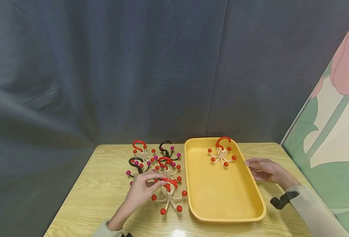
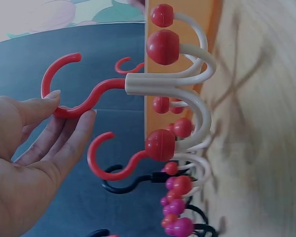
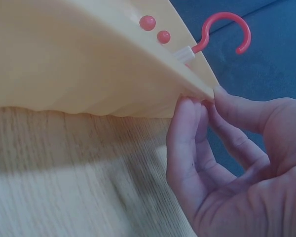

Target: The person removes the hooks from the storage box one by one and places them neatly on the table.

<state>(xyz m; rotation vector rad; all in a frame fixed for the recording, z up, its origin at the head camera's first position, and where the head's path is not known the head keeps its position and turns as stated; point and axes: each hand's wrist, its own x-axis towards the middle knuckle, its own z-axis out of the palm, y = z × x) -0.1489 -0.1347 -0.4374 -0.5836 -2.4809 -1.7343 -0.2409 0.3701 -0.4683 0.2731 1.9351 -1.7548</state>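
In the head view my left hand (image 1: 140,191) is at the front of the table, left of a yellow tray (image 1: 222,200). It pinches the red hook of a white claw-shaped hanger (image 1: 170,196) with red ball tips. The left wrist view shows thumb and fingers on the curve of the hook (image 2: 86,105), the white prongs (image 2: 150,84) pointing toward the table. My right hand (image 1: 266,170) grips the tray's right rim, thumb on the edge and fingers beneath it. A similar red-hooked hanger (image 1: 222,154) stands upright inside the tray's far end.
Beyond my left hand stand more hangers close together: two with red hooks, one at the back (image 1: 144,153) and one nearer (image 1: 167,171), and black ones (image 1: 167,153) with magenta balls. A dark curtain (image 1: 150,72) hangs behind the wooden table (image 1: 85,191); a flower-patterned panel (image 1: 334,131) borders the right.
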